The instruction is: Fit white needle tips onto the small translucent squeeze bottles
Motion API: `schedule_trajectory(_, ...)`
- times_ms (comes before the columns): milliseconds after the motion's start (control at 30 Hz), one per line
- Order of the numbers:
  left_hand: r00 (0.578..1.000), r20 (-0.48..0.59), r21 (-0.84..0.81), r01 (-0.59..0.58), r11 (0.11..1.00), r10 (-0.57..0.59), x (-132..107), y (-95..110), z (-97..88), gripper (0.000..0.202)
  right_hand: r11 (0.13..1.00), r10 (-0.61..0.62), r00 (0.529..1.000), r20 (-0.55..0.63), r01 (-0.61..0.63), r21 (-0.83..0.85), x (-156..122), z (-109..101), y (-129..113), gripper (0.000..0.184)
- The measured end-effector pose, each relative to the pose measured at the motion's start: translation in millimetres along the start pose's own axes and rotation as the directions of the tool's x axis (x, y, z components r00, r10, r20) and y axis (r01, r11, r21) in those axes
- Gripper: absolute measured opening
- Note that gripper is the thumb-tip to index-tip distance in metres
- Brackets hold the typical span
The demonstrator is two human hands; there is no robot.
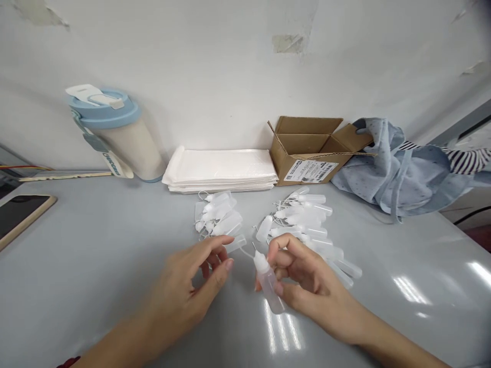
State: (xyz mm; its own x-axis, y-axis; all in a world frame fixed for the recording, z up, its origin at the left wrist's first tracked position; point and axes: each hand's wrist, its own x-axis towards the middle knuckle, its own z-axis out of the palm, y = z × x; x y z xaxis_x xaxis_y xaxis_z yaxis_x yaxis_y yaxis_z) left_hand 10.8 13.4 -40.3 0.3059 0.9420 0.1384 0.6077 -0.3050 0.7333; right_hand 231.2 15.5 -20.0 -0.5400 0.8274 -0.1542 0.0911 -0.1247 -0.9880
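My right hand (303, 281) grips a small translucent needle-tip squeeze bottle (270, 286), tilted with its thin metal needle pointing up and away from me. A thin white strap curves off near its neck. My left hand (203, 278) is beside it with thumb and index finger apart and nothing seen between them; its lower fingers are curled and partly hidden. Just beyond the left fingertips is another translucent bottle (237, 244), partly covered by the hand. Behind my hands lie two groups of similar bottles, a smaller left pile (220, 212) and a larger right pile (307, 217).
Against the wall stand a tumbler (130, 145) with a blue lid, a stack of white packets (226, 168) and an open cardboard box (284, 166). Blue cloth (368, 174) is bunched at the right. A phone (23, 214) lies at the left on the grey table (95, 260).
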Motion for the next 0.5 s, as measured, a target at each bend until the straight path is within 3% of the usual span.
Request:
schedule_trajectory(200,0.994,0.103,-0.093,0.043,0.995,-0.033,-1,1,-1.7,0.029,0.951,0.028,0.993,0.112,-0.061,0.302,1,-3,8,0.019)
schedule_trajectory(500,0.999,0.026,-0.143,0.037,0.989,-0.034,0,6,-2.8,0.02,0.895,0.028,0.995,0.092,-0.066,0.442,5,-4,14,0.021)
